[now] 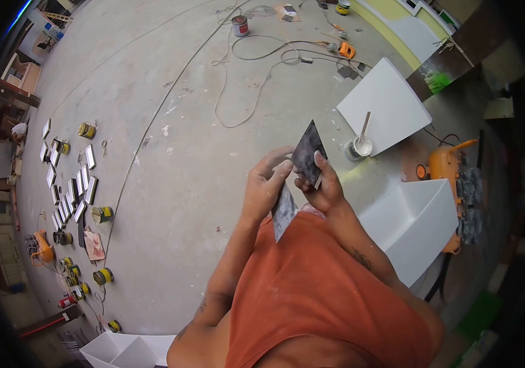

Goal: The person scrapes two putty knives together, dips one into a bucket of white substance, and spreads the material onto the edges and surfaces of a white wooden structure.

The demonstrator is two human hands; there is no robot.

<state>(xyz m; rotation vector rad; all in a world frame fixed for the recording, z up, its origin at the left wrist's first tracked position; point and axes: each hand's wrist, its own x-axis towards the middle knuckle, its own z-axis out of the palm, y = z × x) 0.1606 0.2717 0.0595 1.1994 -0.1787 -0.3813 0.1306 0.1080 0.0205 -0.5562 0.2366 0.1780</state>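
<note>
Both hands are raised close together in front of my orange shirt. My left hand (265, 184) pinches a dusty grey-white piece of sandpaper (284, 214), which hangs down from thumb and fingers with its tip towards the shirt. A darker, smudged piece of sandpaper (307, 153) stands up in my right hand (325, 185), the thumb lying over its near face. The left fingertips are right at the left edge of this dark piece. White dust coats the fingers.
At right stand a white panel (385, 104), a tin of white paint (358, 148) with a stick, an open white box (410, 221) and an orange compressor (445, 168). A cable (262, 86) loops over the floor ahead. Several tins and white-faced blocks (81, 181) lie at left.
</note>
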